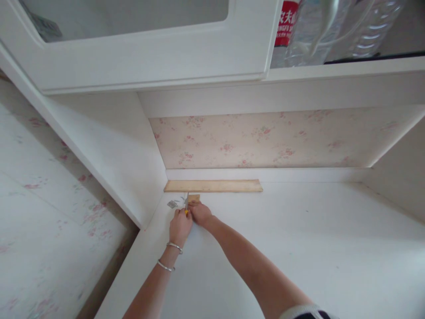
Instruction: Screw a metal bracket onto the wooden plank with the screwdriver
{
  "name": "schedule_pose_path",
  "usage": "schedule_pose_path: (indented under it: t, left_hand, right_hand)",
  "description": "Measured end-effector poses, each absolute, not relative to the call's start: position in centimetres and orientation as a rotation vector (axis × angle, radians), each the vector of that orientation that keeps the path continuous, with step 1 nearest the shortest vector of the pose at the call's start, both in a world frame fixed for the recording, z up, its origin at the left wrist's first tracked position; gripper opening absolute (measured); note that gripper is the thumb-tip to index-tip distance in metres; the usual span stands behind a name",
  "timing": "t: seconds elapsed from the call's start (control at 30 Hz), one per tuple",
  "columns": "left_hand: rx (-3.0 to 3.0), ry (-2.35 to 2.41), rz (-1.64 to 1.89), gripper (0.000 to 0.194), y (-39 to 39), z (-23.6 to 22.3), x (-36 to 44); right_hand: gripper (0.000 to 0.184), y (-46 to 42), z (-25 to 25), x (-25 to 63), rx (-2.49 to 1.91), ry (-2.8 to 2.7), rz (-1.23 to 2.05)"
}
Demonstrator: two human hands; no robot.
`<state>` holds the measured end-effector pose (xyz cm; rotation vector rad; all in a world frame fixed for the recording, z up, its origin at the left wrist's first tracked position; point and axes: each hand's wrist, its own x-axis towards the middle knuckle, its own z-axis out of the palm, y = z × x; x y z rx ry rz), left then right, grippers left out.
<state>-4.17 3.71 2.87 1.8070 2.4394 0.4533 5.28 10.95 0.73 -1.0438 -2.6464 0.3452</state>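
Observation:
My left hand (pixel 181 227), with two silver bangles on its wrist, is closed round the yellow handle of a thin-bladed knife (pixel 187 204). The grey blade points away from me, along the left edge of a small tan piece of wood (pixel 194 198). Fingers of my right hand (pixel 201 213) hold that piece down on the white surface, close beside my left hand. Small grey metal-looking bits (pixel 172 204) lie just left of the blade; their kind is too small to make out. Beyond both hands lies a long pale wooden board (pixel 213 185).
White side panels and a back ledge (pixel 275 174) bound the white desktop (pixel 265 248). Overhead hangs a white cabinet with a glass-panelled door (pixel 159 60). Clear plastic bottles (pixel 314 35) stand on its open shelf at right. Floral wallpaper (pixel 232 141) covers the back wall.

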Motion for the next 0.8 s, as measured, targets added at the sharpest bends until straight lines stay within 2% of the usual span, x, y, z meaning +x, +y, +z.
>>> schedule_pose_path:
  t: [0.33, 0.8]
  left_hand:
    - [1.898, 2.391, 0.379, 0.031, 4.2, 2.0, -2.4]
    - [2.012, 2.443, 0.262, 0.028, 6.4, 2.3, -1.3]
  right_hand:
    - [0.04, 10.3, 0.1, 11.1, -1.329, -2.49, 0.308]
    - [0.045, 11.9, 0.2, 11.0, -1.122, -2.442, 0.441]
